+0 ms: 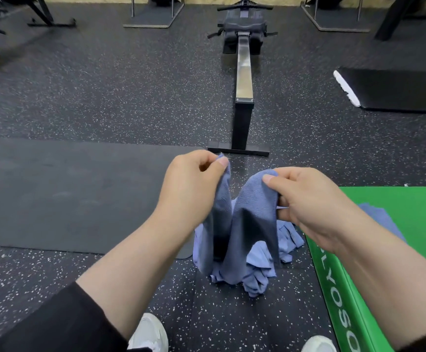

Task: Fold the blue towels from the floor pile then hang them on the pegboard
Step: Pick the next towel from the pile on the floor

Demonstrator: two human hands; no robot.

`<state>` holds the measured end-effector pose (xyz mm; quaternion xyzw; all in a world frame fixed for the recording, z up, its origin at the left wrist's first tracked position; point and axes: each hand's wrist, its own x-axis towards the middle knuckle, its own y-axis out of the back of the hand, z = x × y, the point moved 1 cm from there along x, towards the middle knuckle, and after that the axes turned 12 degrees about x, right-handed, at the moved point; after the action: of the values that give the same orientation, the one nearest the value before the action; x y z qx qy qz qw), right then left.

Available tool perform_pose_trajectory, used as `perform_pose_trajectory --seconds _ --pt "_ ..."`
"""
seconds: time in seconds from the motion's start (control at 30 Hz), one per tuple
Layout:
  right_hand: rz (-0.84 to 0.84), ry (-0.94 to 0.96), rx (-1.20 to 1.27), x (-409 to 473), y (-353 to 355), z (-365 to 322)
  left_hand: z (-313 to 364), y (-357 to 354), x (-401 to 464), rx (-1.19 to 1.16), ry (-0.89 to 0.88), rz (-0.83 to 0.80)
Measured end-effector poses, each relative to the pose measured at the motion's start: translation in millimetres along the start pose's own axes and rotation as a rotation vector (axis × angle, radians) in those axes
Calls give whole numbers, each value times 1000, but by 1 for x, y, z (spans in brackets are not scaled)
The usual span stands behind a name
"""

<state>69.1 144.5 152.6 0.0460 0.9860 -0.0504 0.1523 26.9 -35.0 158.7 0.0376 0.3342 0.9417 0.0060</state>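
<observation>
1. My left hand (194, 181), forearm raised, pinches one top corner of a blue terry towel (247, 224) between thumb and curled fingers.
2. My right hand (308, 201) grips the other corner, knuckles up.
3. The towel sags between them above the crumpled blue towel pile (265, 273) on the speckled black rubber floor (105, 92).

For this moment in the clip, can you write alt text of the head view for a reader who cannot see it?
Two bare hands, left hand and right hand, each pinch an upper corner of a blue towel, lifting it above the pile of blue towels on a speckled gym floor. A green box sits right, a rowing machine ahead.
</observation>
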Motion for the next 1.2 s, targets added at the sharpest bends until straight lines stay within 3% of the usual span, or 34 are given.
perform_pose_trajectory --seconds 0.23,0.47,0.57,0.63,0.73,0.83,0.9,1.07,1.2 --pt "-15 69 36 -2 -11 1 13 -17 -20 -27 -61 3" --pt "-73 27 236 -4 -16 -2 13 -27 -23 87 -253 96" --pt "-107 10 327 -6 -15 -5 12 -31 -26 134 -377 36" --pt "-64 32 271 -5 -12 -5 14 -31 -28 145 -395 -49" --pt "32 82 146 1 -4 -4 18 -18 -23 51 -258 -127" --pt "13 268 -425 2 5 -10 9 -3 -7 -25 -163 -49" --pt "-55 360 -657 -1 6 -17 2 3 2 3 -151 -101" --pt "-151 473 -725 -12 7 -32 -2 -4 -3 61 -262 -480" --pt "-139 511 -707 -24 12 -41 0 -10 -11 49 -281 -574"
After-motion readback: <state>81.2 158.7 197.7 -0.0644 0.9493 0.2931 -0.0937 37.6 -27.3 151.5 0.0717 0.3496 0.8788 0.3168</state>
